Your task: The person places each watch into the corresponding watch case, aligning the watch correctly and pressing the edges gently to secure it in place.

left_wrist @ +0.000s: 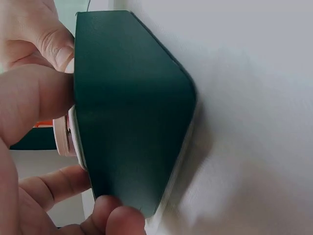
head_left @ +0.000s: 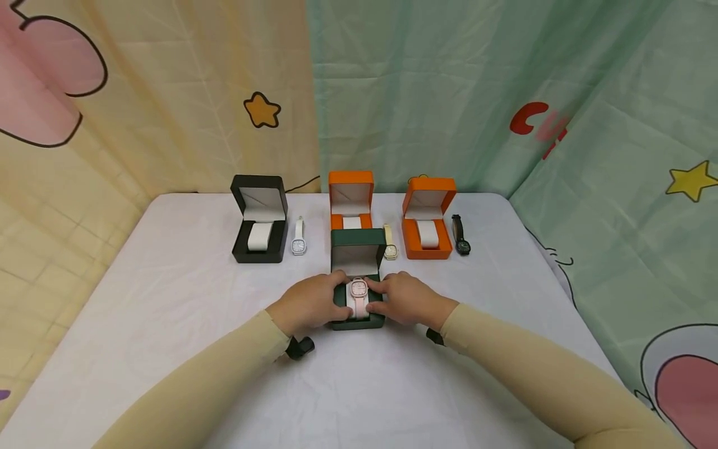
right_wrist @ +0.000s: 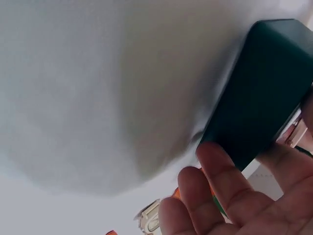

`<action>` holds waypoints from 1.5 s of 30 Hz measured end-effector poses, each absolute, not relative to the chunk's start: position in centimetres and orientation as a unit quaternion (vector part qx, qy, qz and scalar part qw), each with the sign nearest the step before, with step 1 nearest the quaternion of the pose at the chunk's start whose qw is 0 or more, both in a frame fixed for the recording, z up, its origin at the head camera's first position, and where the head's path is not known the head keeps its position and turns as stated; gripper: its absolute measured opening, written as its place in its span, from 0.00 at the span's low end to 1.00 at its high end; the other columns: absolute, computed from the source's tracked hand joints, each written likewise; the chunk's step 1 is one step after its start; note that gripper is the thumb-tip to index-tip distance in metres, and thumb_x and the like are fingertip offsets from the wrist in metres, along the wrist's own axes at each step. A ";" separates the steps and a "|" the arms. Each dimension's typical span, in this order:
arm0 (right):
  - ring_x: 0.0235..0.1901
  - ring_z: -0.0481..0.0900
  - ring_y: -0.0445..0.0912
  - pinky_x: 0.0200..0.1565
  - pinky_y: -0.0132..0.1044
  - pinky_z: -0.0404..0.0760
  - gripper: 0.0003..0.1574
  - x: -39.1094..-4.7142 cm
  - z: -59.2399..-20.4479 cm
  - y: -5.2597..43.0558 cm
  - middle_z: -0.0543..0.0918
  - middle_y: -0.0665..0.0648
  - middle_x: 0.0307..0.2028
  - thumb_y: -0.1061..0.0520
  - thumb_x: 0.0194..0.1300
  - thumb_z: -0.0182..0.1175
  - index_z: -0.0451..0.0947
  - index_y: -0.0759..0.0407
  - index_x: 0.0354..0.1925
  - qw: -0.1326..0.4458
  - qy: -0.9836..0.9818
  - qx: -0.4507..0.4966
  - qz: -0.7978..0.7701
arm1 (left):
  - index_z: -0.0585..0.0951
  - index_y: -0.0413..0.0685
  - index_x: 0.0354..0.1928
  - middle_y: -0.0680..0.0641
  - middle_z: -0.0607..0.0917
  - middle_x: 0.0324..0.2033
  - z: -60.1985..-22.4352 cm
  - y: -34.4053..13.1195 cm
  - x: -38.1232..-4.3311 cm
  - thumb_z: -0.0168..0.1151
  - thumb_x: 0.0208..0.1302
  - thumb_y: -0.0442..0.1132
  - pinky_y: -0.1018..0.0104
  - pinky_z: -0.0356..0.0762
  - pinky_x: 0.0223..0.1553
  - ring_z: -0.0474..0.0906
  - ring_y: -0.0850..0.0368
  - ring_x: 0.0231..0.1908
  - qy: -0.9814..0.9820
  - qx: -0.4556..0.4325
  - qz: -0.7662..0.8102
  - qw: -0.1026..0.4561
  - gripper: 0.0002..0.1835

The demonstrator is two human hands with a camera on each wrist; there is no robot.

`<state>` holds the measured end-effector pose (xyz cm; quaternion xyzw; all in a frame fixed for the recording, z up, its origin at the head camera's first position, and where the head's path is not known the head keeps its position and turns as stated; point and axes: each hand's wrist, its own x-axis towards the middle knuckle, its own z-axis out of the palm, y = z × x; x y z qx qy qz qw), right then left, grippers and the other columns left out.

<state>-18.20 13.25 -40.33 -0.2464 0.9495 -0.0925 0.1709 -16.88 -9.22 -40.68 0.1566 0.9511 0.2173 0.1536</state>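
Observation:
A green watch box [head_left: 357, 325] stands with its lid raised near the middle of the table. Inside it, a watch with a pink strap [head_left: 359, 288] lies dial up round a white cushion. My left hand [head_left: 313, 304] grips the box's left side, thumb and forefinger over the rim by the cushion. From the right, my right hand [head_left: 412, 299] holds the box likewise, its thumb and forefinger beside the watch. The left wrist view shows fingers [left_wrist: 124, 220] against the box's outer wall. Fingers [right_wrist: 215, 161] also touch the wall in the right wrist view.
Behind stand an open black box [head_left: 258, 256] and two open orange boxes, one in the middle [head_left: 351, 181] and one at right [head_left: 429, 254], each with a white cushion. Beside them lie a white watch [head_left: 299, 243], a gold-toned watch [head_left: 390, 251] and a black watch [head_left: 462, 244].

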 end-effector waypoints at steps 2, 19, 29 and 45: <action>0.55 0.81 0.57 0.59 0.49 0.82 0.40 -18.3 -40.3 13.1 0.85 0.64 0.58 0.37 0.72 0.66 0.70 0.45 0.76 0.170 0.950 -0.243 -0.098 | 0.76 0.57 0.68 0.49 0.87 0.49 -40.6 -9.3 -16.9 0.74 0.63 0.56 0.56 0.79 0.48 0.79 0.55 0.42 0.952 0.160 0.212 0.150 0.34; 0.58 0.81 0.56 0.62 0.50 0.81 0.41 -18.2 -40.3 13.0 0.83 0.63 0.61 0.38 0.73 0.65 0.67 0.44 0.78 0.166 0.954 -0.226 -0.109 | 0.74 0.62 0.71 0.50 0.86 0.53 -40.9 -10.1 -16.9 0.73 0.65 0.58 0.55 0.79 0.51 0.79 0.55 0.44 0.951 0.164 0.221 0.141 0.35; 0.62 0.80 0.55 0.66 0.52 0.79 0.44 -17.6 -39.7 13.5 0.82 0.62 0.64 0.37 0.72 0.66 0.66 0.44 0.79 0.170 0.954 -0.225 -0.102 | 0.74 0.64 0.73 0.54 0.86 0.50 -40.8 -10.7 -16.4 0.74 0.65 0.57 0.58 0.79 0.47 0.78 0.58 0.42 0.948 0.168 0.227 0.144 0.36; 0.27 0.74 0.46 0.30 0.36 0.75 0.11 -18.8 -34.7 15.9 0.78 0.53 0.27 0.54 0.77 0.62 0.85 0.58 0.38 -0.108 0.894 -0.205 -0.383 | 0.80 0.48 0.65 0.48 0.79 0.39 -36.2 -13.8 -17.2 0.68 0.73 0.49 0.63 0.76 0.37 0.76 0.53 0.37 0.886 0.168 0.429 -0.053 0.23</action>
